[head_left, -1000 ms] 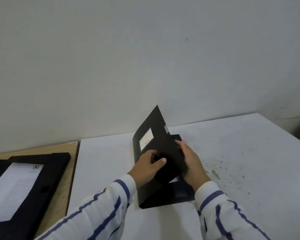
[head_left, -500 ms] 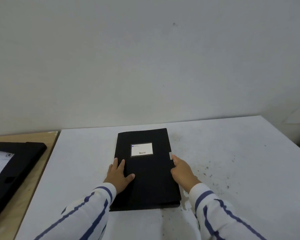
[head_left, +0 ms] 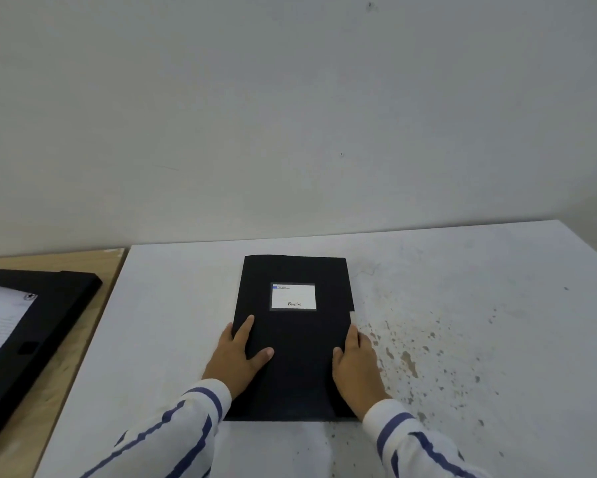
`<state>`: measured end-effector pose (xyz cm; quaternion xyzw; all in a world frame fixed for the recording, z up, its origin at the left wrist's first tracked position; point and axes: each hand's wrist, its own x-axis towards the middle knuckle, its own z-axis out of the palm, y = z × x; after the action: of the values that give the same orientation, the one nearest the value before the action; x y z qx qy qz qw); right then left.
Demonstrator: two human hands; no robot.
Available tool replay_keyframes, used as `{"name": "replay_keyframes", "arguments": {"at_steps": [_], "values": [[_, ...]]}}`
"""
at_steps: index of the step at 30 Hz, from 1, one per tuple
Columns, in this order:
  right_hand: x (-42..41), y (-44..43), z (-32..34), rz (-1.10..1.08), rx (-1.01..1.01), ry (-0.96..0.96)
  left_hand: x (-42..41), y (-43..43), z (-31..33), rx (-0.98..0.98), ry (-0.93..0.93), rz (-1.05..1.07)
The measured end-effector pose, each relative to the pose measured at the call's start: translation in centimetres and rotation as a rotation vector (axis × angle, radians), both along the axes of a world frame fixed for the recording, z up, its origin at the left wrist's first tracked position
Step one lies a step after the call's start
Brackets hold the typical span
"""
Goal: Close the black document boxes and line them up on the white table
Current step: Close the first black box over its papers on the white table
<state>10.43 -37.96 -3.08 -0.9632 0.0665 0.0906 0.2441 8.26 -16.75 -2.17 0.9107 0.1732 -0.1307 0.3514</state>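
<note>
A black document box (head_left: 295,343) lies flat and closed on the white table (head_left: 462,305), with a white label on its lid. My left hand (head_left: 236,357) rests flat on the lid near its left edge, fingers spread. My right hand (head_left: 357,365) presses against the box's right edge. A second black document box (head_left: 48,326) lies open at the far left on a wooden table (head_left: 83,346), with a printed sheet inside it.
A plain wall runs along the back of both tables. Dark stains speckle the white table right of the closed box. The wooden table butts against the white table's left edge.
The raised lid came down and the box now lies closed and flat. Both hands moved from the lid's flap to the box's sides. The view shifted slightly.
</note>
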Motion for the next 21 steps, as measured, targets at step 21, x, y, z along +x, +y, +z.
{"name": "replay_keyframes", "arguments": {"at_steps": [21], "values": [[9.8,-0.5,1.4,0.066,0.176,0.009,8.3,0.0,-1.0,-0.055,-0.058,0.089]]}}
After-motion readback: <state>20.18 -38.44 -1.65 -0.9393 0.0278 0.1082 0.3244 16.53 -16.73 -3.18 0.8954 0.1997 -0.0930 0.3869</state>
